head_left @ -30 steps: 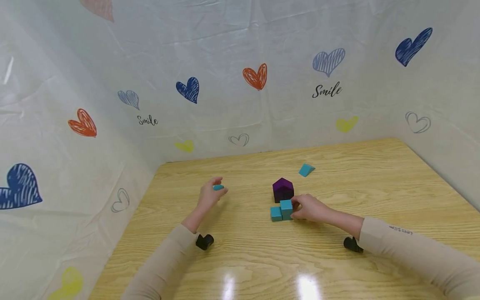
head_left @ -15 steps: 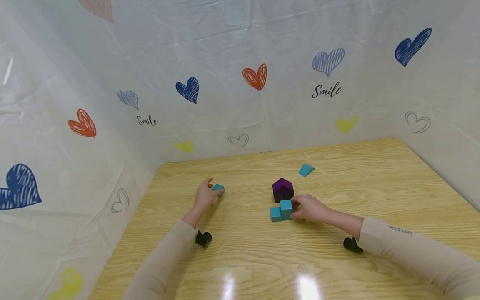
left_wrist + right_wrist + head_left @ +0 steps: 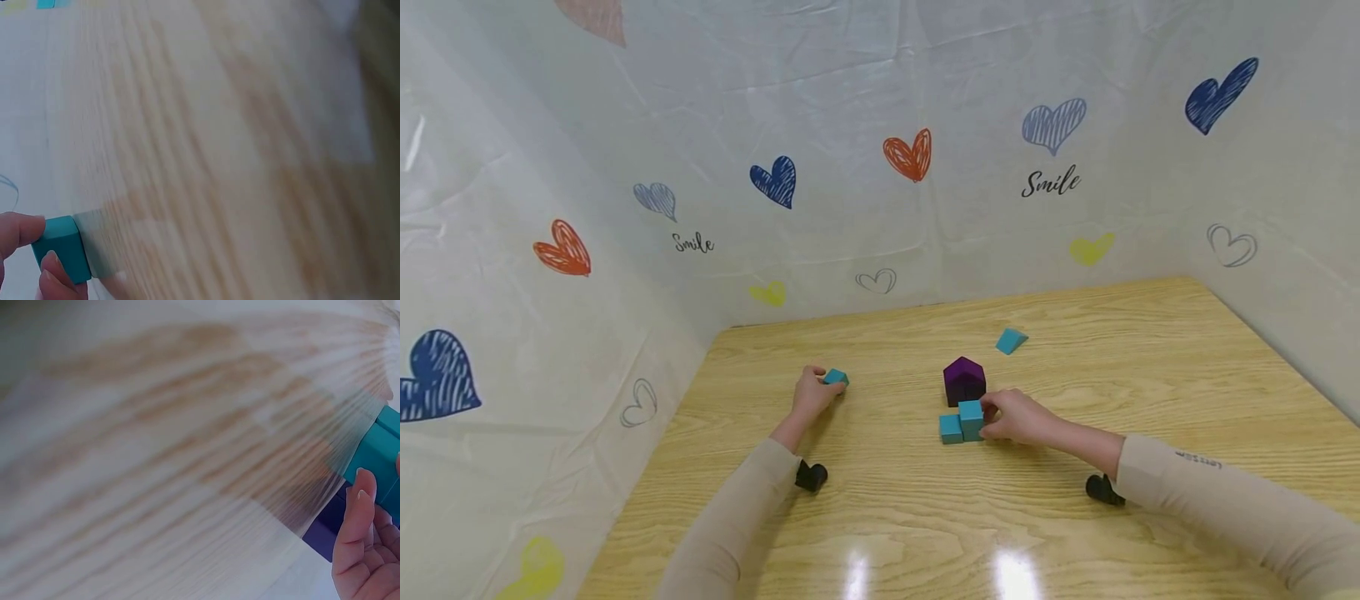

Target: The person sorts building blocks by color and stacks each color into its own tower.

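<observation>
At the left of the table, my left hand (image 3: 812, 393) pinches a small teal block (image 3: 836, 378) between thumb and finger. The left wrist view has this teal block (image 3: 65, 250) close at the wood surface, with a fingertip on its front face. My right hand (image 3: 1017, 417) holds the right side of a teal block stack (image 3: 972, 420), one block on top of another. A lower teal block (image 3: 951, 429) stands against the stack's left side. Just behind is a dark purple house-shaped block (image 3: 965, 382). In the right wrist view, the right hand's fingers (image 3: 361, 515) lie against teal faces.
A teal wedge block (image 3: 1011, 341) lies farther back, right of the purple one. Black wrist devices show by both sleeves, such as the left one (image 3: 812, 477). A white sheet (image 3: 820, 100) printed with hearts encloses the wooden table (image 3: 880, 517) at the back and sides.
My left hand has shifted slightly left with the teal block, which has turned and come lower, showing more of its faces. The right hand and the stack have stayed in place.
</observation>
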Demonstrator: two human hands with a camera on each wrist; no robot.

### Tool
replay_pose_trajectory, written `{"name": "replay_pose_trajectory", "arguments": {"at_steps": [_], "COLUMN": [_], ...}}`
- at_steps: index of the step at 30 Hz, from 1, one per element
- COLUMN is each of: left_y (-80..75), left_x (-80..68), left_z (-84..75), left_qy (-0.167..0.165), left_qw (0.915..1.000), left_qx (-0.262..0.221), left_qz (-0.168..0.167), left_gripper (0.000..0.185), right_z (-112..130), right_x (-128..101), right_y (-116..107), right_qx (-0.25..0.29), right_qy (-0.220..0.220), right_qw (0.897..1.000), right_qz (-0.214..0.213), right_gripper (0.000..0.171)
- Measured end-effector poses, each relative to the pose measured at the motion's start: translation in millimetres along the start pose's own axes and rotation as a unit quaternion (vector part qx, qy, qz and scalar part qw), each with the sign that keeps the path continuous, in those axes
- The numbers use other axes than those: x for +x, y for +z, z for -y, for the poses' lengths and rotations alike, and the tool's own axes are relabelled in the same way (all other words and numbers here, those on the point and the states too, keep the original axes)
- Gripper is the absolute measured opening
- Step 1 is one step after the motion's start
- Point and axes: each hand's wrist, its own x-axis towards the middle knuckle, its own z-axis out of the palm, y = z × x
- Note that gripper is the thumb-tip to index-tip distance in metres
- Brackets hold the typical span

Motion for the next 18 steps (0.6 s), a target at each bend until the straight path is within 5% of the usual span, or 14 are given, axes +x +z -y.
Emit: {"name": "replay_pose_trajectory", "arguments": {"at_steps": [18], "left_y": [0.0], "left_x": [0.5], "left_z": [1.1], "left_qy": [-0.002], "left_qw": [1.0], "left_qx": [0.002], "left_qz": [0.0], "left_gripper": [0.042], "right_z": [-1.0], "right_x": [0.7], "right_y": [0.4], "right_qx": [0.002], "right_qy": [0.002], "right_qw": [1.0], "right_qz": [0.0], "right_gripper": [0.034]}}
